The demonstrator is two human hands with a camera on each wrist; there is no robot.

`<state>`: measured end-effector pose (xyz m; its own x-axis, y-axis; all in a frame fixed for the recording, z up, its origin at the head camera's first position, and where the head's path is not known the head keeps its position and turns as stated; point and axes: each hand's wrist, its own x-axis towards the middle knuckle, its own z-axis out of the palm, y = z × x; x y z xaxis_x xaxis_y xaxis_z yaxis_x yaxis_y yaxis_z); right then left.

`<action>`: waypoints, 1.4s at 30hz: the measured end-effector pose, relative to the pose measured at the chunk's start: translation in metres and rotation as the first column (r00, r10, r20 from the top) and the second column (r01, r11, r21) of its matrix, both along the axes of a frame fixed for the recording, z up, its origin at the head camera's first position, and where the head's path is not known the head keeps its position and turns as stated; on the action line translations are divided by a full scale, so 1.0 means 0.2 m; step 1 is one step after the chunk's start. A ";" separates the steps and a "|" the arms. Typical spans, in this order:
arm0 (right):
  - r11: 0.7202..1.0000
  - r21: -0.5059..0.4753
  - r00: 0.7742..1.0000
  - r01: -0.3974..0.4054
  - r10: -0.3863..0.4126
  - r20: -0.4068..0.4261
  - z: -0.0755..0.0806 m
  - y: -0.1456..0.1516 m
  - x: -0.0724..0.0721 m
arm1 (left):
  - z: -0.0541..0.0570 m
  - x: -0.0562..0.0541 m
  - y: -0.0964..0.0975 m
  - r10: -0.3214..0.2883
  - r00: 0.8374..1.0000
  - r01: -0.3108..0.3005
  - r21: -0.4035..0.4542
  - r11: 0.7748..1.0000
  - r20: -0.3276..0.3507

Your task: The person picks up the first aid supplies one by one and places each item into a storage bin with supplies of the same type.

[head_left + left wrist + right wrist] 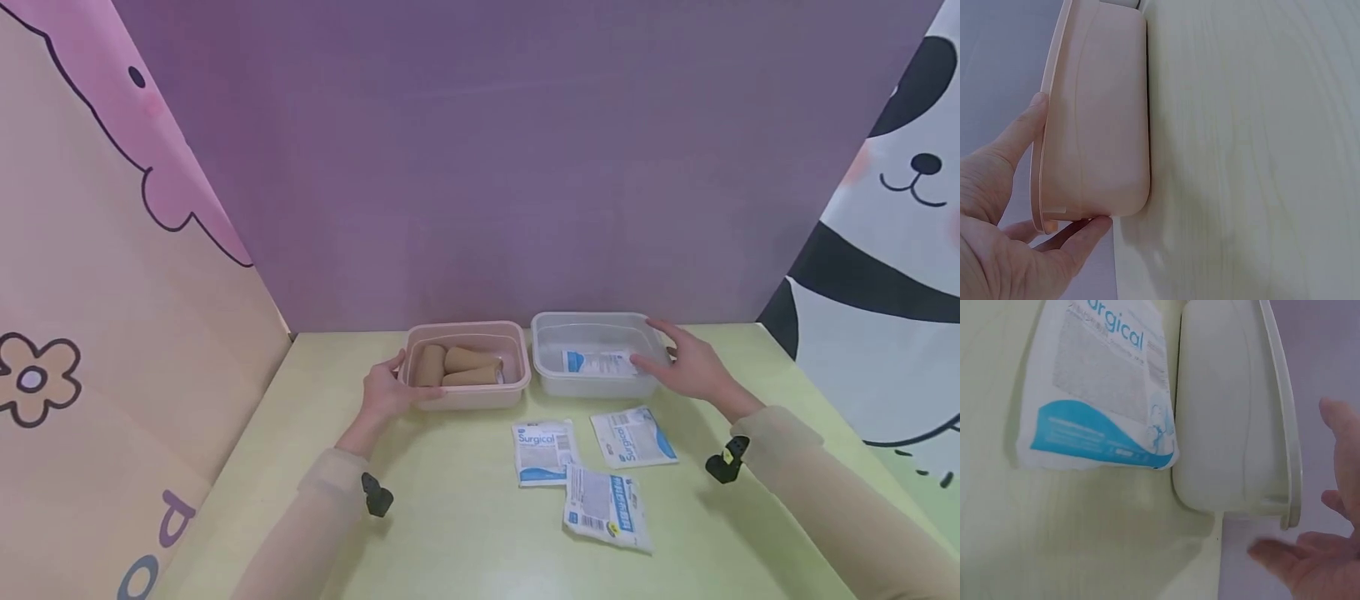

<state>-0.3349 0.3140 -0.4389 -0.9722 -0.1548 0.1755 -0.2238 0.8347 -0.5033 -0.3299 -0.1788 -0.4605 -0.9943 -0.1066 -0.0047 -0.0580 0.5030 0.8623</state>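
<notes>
My left hand (386, 390) grips the left end of a pink plastic bin (517, 398), thumb along the front rim and fingers against the side wall. Three tan rolls (430, 367) lie inside it. Beside it is a white translucent bin (591, 386) with one white-and-blue packet (592, 362) on its floor. My right hand (693, 367) is at that bin's right end, thumb and fingers spread. In the right wrist view the fingers (1275, 556) stand apart from the bin wall.
Three white-and-blue packets marked "Surgical" lie in front of the bins: a left one (542, 450), a right one (633, 437) and a nearer one (607, 507). A purple wall (465, 208) rises behind the light wooden table (450, 533); printed panels flank both sides.
</notes>
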 end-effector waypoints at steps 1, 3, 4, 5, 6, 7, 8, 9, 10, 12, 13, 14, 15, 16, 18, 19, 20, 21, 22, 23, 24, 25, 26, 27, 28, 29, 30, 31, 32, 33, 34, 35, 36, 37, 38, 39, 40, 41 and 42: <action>1.000 0.003 1.000 0.008 -0.008 0.020 0.00 0.00 0.00 | 0.00 0.00 0.00 0.001 1.000 -0.001 0.002 1.000 -0.002; 1.000 0.012 0.999 0.021 -0.021 0.049 -0.02 0.01 0.00 | 0.00 -0.01 0.00 0.004 1.000 -0.004 0.005 1.000 0.002; 1.000 0.009 0.998 0.028 -0.028 0.059 -0.02 0.01 0.01 | -0.01 -0.01 0.00 0.004 1.000 -0.004 0.010 1.000 0.005; 0.999 0.004 0.997 0.034 -0.034 0.068 -0.03 0.01 0.01 | -0.01 0.00 0.00 0.002 1.000 -0.002 0.014 1.000 0.005; 0.999 -0.004 0.996 0.044 -0.044 0.076 -0.04 0.02 0.02 | -0.01 0.00 0.00 0.000 1.000 0.000 0.014 1.000 0.007; 0.999 -0.014 0.995 0.052 -0.050 0.085 -0.05 0.02 0.02 | -0.01 0.01 0.00 0.001 1.000 -0.001 0.016 1.000 0.009; 0.998 -0.027 0.994 0.059 -0.056 0.092 -0.06 0.02 0.03 | -0.01 0.01 0.00 -0.001 1.000 0.001 0.019 1.000 0.013; 0.997 -0.042 0.993 0.065 -0.060 0.097 -0.07 0.03 0.03 | -0.01 0.01 0.00 -0.001 1.000 0.001 0.018 1.000 0.013; 0.996 -0.054 0.993 0.071 -0.065 0.101 -0.08 0.03 0.03 | -0.01 0.01 0.00 -0.003 1.000 0.003 0.017 1.000 0.011; 0.995 -0.071 0.992 0.071 -0.064 0.106 -0.09 0.04 0.04 | 0.00 0.02 0.00 0.000 1.000 0.000 0.012 1.000 0.008; 0.995 -0.077 0.992 0.064 -0.056 0.109 -0.10 0.04 0.04 | 0.00 0.02 0.00 0.001 1.000 -0.001 0.011 1.000 0.006; 0.995 -0.082 0.992 0.057 -0.048 0.113 -0.10 0.05 0.03 | 0.00 0.02 -0.01 0.003 1.000 -0.003 0.010 1.000 0.004; 0.995 -0.086 0.992 0.050 -0.040 0.116 -0.10 0.05 0.03 | 0.01 0.02 -0.01 0.005 1.000 -0.005 0.010 1.000 0.002; 0.995 -0.092 0.992 0.043 -0.032 0.125 -0.10 0.06 0.03 | 0.02 0.02 -0.01 0.005 1.000 -0.005 0.011 1.000 0.002; 0.994 -0.107 0.988 0.031 -0.015 0.151 -0.08 0.06 0.03 | 0.03 0.02 -0.02 0.004 1.000 -0.004 0.006 1.000 0.003; 0.994 -0.111 0.986 0.024 -0.006 0.164 -0.07 0.07 0.03 | 0.03 0.02 -0.03 0.001 1.000 -0.001 0.005 1.000 0.005; 0.993 -0.121 0.984 0.019 0.003 0.180 -0.07 0.07 0.02 | 0.03 0.02 -0.03 0.000 1.000 0.000 0.002 1.000 0.008; 0.991 -0.130 0.981 0.014 0.011 0.193 -0.06 0.07 0.02 | 0.04 0.02 -0.04 -0.002 1.000 0.002 -0.002 1.000 0.009; 0.991 -0.135 0.979 0.010 0.018 0.204 -0.05 0.08 0.02 | 0.04 0.02 -0.04 -0.005 1.000 0.005 -0.008 1.000 0.011; 0.991 -0.136 0.977 0.006 0.023 0.213 -0.04 0.08 0.02 | 0.04 0.03 -0.04 -0.008 1.000 0.008 -0.012 1.000 0.013; 0.991 -0.137 0.975 0.001 0.029 0.218 -0.04 0.08 0.03 | 0.04 0.03 -0.05 -0.012 1.000 0.012 -0.014 1.000 0.015; 0.990 -0.138 0.974 -0.003 0.034 0.222 -0.03 0.09 0.03 | 0.04 0.03 -0.05 -0.017 1.000 0.017 -0.015 1.000 0.016; 0.990 -0.140 0.974 -0.006 0.038 0.226 -0.03 0.09 0.03 | 0.04 0.03 -0.05 -0.025 1.000 0.025 -0.023 0.999 0.015; 0.990 -0.141 0.974 -0.007 0.039 0.225 -0.03 0.09 0.03 | 0.04 0.03 -0.05 -0.033 0.999 0.033 -0.029 0.999 0.016; 0.990 -0.141 0.974 -0.008 0.040 0.224 -0.03 0.09 0.03 | 0.04 0.03 -0.06 -0.041 0.999 0.042 -0.038 0.998 0.013; 0.990 -0.142 0.974 -0.011 0.043 0.223 -0.03 0.10 0.04 | 0.04 0.04 -0.06 -0.051 0.999 0.051 -0.051 0.997 0.008; 0.990 -0.144 0.974 -0.014 0.046 0.221 -0.03 0.10 0.04 | 0.05 0.04 -0.07 -0.058 0.998 0.059 -0.069 0.996 0.004; 0.989 -0.146 0.974 -0.015 0.048 0.219 -0.03 0.10 0.04 | 0.05 0.04 -0.07 -0.067 0.998 0.067 -0.088 0.994 -0.002; 0.989 -0.148 0.974 -0.017 0.050 0.221 -0.03 0.09 0.04 | 0.05 0.04 -0.07 -0.076 0.997 0.074 -0.111 0.991 -0.008; 0.989 -0.149 0.973 -0.016 0.050 0.225 -0.03 0.09 0.04 | 0.05 0.04 -0.08 -0.083 0.996 0.081 -0.132 0.988 -0.012; 0.989 -0.149 0.972 -0.016 0.050 0.229 -0.03 0.09 0.04 | 0.06 0.04 -0.08 -0.096 0.995 0.092 -0.155 0.984 -0.021; 0.989 -0.148 0.971 -0.014 0.049 0.235 -0.03 0.09 0.04 | 0.06 0.04 -0.07 -0.110 0.993 0.102 -0.189 0.977 -0.030; 0.989 -0.148 0.969 -0.011 0.047 0.242 -0.02 0.09 0.04 | 0.07 0.04 -0.07 -0.119 0.992 0.109 -0.219 0.970 -0.037; 0.989 -0.150 0.967 -0.009 0.046 0.249 -0.02 0.08 0.04 | 0.08 0.05 -0.07 -0.135 0.990 0.117 -0.266 0.957 -0.050; 0.989 -0.150 0.966 -0.006 0.044 0.256 -0.01 0.08 0.04 | 0.08 0.05 -0.06 -0.149 0.987 0.122 -0.312 0.942 -0.063; 0.989 -0.149 0.964 -0.002 0.041 0.264 -0.01 0.08 0.05 | 0.09 0.06 -0.05 -0.160 0.984 0.122 -0.357 0.926 -0.080; 0.989 -0.146 0.962 0.001 0.038 0.270 -0.01 0.08 0.05 | 0.10 0.06 -0.05 -0.170 0.980 0.117 -0.392 0.912 -0.103; 0.990 -0.143 0.961 0.004 0.036 0.275 -0.01 0.08 0.05 | 0.11 0.07 -0.03 -0.179 0.976 0.110 -0.421 0.900 -0.126; 0.990 -0.140 0.960 0.006 0.034 0.280 -0.01 0.08 0.05 | 0.12 0.07 -0.02 -0.187 0.971 0.105 -0.433 0.895 -0.150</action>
